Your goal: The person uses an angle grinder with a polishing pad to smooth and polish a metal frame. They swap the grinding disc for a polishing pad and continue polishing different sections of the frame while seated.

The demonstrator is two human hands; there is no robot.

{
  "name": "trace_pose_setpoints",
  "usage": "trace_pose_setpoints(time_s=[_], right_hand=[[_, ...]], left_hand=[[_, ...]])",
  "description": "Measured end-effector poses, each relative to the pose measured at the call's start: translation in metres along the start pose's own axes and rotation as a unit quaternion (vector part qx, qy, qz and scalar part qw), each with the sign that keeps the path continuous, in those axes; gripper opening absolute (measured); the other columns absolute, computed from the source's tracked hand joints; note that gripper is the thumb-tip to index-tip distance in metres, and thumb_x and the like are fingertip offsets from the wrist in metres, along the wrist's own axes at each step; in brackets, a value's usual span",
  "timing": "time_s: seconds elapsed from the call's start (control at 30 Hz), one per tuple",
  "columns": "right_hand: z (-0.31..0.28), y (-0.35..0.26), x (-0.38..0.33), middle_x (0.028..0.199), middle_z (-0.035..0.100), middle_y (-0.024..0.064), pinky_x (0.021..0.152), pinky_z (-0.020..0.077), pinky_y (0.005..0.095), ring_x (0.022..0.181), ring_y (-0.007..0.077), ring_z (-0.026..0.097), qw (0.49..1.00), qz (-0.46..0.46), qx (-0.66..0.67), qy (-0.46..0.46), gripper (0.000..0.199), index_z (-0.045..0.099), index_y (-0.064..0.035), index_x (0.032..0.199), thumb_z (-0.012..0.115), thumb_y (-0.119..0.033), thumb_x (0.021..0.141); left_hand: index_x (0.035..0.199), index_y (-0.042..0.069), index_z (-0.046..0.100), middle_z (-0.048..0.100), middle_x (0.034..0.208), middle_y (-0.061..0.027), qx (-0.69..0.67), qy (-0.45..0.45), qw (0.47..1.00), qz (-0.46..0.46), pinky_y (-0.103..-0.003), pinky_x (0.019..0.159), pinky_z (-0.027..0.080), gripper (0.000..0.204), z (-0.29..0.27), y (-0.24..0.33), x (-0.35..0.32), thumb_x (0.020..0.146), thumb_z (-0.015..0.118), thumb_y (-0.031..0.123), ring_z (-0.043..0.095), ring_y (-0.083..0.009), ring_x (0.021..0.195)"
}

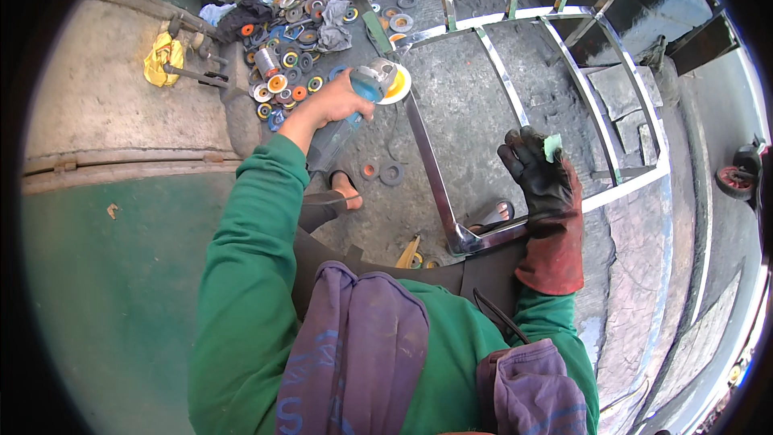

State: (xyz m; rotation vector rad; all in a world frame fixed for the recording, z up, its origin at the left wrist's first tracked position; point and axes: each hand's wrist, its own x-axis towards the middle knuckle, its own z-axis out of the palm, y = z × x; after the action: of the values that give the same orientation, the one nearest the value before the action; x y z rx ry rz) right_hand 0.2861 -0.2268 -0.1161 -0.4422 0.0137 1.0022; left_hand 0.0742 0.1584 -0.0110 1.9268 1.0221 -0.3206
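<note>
A: Largest first?

B: Across the middle of the frame, grey floor [471,89]. Down the far left, a green panel [121,266]. From centre to upper right, a shiny metal grille [429,169] with cross-bars [500,72].

A: Then?

B: Upper left of centre, a heap of scattered discs [299,93], near the grille's upper-left corner. Right of centre, a gloved right hand [547,189], bent over a cross-bar; cannot tell whether clenched or merely resting. Left of centre, an angle grinder [328,145], grasped in the fingers [357,104] of the bare left hand [332,98], its yellow-orange disc [397,84] just beside that corner.

A: In the way?

B: Left of the grille, a sandalled foot [346,191]; near it, two loose discs [391,173]. Smallest, a pale green scrap [551,147] at the glove.

A: Edges, open room?

B: Widest gap inside the grille, left of the glove, floor showing through. Narrower gaps between cross-bars farther right. Tightest at the upper-left corner, with heap and grinder close to the metal. Along the lower edge, dark trousers [439,275].
</note>
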Motion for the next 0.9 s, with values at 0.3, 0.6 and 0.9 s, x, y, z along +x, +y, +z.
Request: trace_pose_setpoints(time_s=[0.3, 0.6, 0.9], right_hand=[[-0.007, 0.001, -0.001, 0.163, 0.041, 0.0337, 0.126, 0.0278, 0.0755, 0.153, 0.0568, 0.036, 0.998, -0.003, -0.007, -0.057, 0.066, 0.044, 0.0088, 0.152, 0.044, -0.038, 0.106], [-0.004, 0.0, -0.001, 0.159, 0.045, 0.0352, 0.125, 0.0286, 0.0765, 0.151, 0.0583, 0.038, 0.998, 0.006, 0.019, -0.059, 0.064, 0.049, 0.0089, 0.149, 0.047, -0.038, 0.104], [0.001, 0.001, -0.001, 0.158, 0.047, 0.035, 0.125, 0.0293, 0.0761, 0.15, 0.0581, 0.039, 0.997, 0.012, 0.044, -0.059, 0.064, 0.048, 0.0133, 0.148, 0.054, -0.034, 0.105]], left_hand=[[0.165, -0.015, 0.018, 0.062, 0.143, -0.0276, 0.073, 0.024, 0.997, -0.016, -0.036, 0.108, 0.051, 0.131, -0.019, -0.003, 0.03, 0.061, 0.088, 0.02, 0.063, -0.0352, 0.131], [0.149, -0.004, 0.046, 0.067, 0.127, -0.0141, 0.057, 0.045, 0.996, -0.052, -0.038, 0.102, 0.051, 0.099, -0.014, 0.008, 0.032, 0.061, 0.087, 0.015, 0.064, -0.0277, 0.117], [0.148, -0.002, 0.048, 0.065, 0.128, -0.0141, 0.021, 0.01, 0.998, -0.059, -0.039, 0.103, 0.05, 0.096, -0.01, 0.028, 0.018, 0.063, 0.088, 0.019, 0.063, -0.0282, 0.118]])
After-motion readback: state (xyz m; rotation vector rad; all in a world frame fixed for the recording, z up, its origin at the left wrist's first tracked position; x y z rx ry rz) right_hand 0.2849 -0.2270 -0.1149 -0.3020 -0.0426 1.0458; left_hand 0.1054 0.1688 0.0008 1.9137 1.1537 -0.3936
